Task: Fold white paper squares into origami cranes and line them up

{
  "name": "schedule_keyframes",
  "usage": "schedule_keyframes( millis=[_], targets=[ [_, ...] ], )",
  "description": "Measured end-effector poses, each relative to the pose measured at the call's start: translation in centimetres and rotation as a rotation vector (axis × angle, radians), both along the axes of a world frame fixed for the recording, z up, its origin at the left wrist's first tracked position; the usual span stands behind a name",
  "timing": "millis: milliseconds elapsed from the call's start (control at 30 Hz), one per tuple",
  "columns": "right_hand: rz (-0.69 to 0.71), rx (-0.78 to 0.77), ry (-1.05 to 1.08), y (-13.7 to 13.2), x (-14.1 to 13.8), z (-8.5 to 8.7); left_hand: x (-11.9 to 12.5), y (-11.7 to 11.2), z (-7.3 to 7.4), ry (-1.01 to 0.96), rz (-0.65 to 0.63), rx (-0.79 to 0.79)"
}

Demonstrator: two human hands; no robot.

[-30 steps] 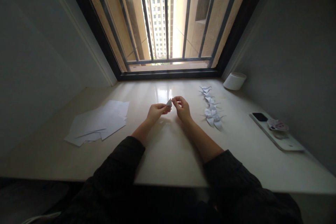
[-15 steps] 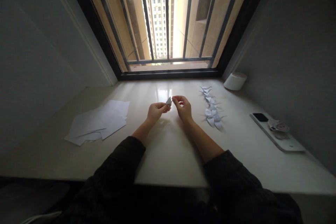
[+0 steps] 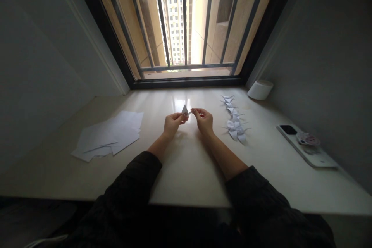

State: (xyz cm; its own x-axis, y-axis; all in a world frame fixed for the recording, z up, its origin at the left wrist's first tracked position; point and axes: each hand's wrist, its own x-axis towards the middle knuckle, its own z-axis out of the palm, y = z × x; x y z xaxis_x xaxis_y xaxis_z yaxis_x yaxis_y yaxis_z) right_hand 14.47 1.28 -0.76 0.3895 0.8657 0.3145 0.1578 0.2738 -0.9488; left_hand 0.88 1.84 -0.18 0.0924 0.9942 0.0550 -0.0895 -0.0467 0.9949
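A small folded white paper crane [image 3: 185,110] is held above the middle of the sill. My left hand [image 3: 173,122] pinches its body between thumb and fingers, hiding the lower part. My right hand [image 3: 204,121] is closed at the fingertips on a thin point of the same paper, which sticks out to the right. Right of my hands, several finished paper cranes [image 3: 233,111] stand in a row running away from me. On the left lie loose white paper sheets [image 3: 116,131], overlapping in a pile.
The pale windowsill [image 3: 186,178] bears everything. At right lies a white phone [image 3: 312,153] with a round grip on its back. A white cup-like object [image 3: 260,90] sits in the far right corner, by the barred window [image 3: 186,83].
My right hand has dropped slightly and pulled the thin paper point down and to the right. The crane has turned a little in my left hand, its upper tip now more upright.
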Motion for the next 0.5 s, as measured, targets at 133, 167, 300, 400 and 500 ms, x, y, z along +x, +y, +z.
schedule_keyframes(
  millis=[133, 167, 300, 400, 500],
  targets=[
    [0.065, -0.007, 0.049, -0.06, -0.01, 0.17, 0.18, -0.16, 0.03, -0.015, 0.034, 0.012],
    [0.084, -0.007, 0.049, -0.1, -0.01, 0.22, 0.21, -0.17, 0.01, -0.017, 0.038, 0.013],
    [0.135, -0.016, 0.031, -0.26, -0.12, 0.3, 0.3, -0.12, -0.13, -0.041, 0.067, 0.006],
    [0.11, -0.041, 0.046, -0.28, -0.33, 0.21, 0.41, -0.04, -0.28, -0.064, 0.094, 0.002],
    [0.098, -0.058, 0.068, -0.28, -0.54, 0.09, 0.58, 0.04, -0.42, -0.094, 0.116, 0.009]
  ],
)
